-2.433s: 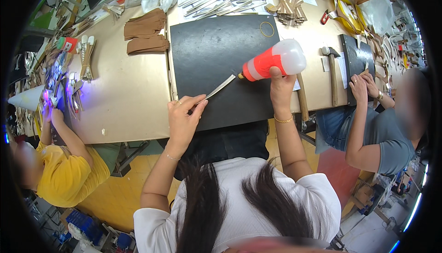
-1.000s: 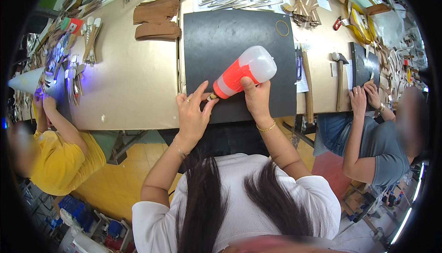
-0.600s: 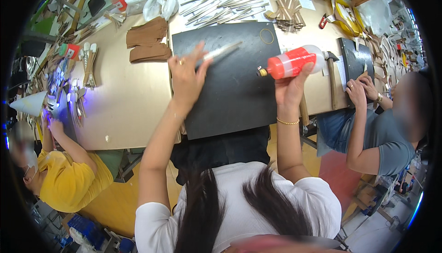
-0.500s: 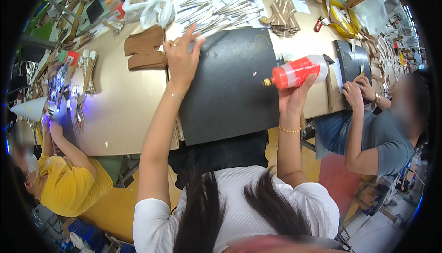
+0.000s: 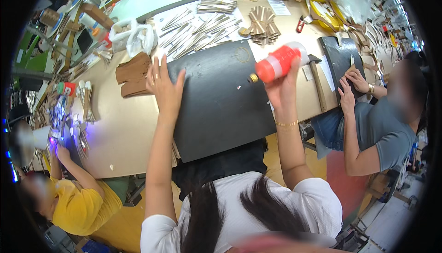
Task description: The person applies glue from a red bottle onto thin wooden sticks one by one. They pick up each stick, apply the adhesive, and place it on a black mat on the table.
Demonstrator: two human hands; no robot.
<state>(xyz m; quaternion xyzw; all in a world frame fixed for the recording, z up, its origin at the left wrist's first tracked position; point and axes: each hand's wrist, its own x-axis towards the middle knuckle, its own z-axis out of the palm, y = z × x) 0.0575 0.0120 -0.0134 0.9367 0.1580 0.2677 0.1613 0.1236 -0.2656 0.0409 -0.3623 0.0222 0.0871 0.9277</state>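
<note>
My right hand [image 5: 282, 85] is wrapped round a squeeze bottle [image 5: 278, 63] with a red band, a clear end and a dark-tipped nozzle. The bottle is held tilted above the right part of a black board [image 5: 216, 101], its nozzle toward the left. My left hand [image 5: 166, 86] is open, fingers spread, over the board's left edge. Beside its fingertips lie brown flat pieces [image 5: 133, 75] in stacks. Past the board's far edge, long pale thin strips [image 5: 198, 29] are spread on white paper. A tied bundle of brown and pale strips [image 5: 264, 26] lies to their right.
A hammer [image 5: 317, 85] lies right of the board. Plastic bags [image 5: 142, 40] stand at the back left, a yellow tray [image 5: 327, 15] at the back right. One person in yellow [image 5: 83, 200] works at left, another in grey-blue [image 5: 375, 126] at right beside a smaller black board [image 5: 341, 52].
My left hand has turned and spread its fingers, now nearer the brown stacks. The bottle in my right hand has shifted left over the board. The whole view has shifted slightly.
</note>
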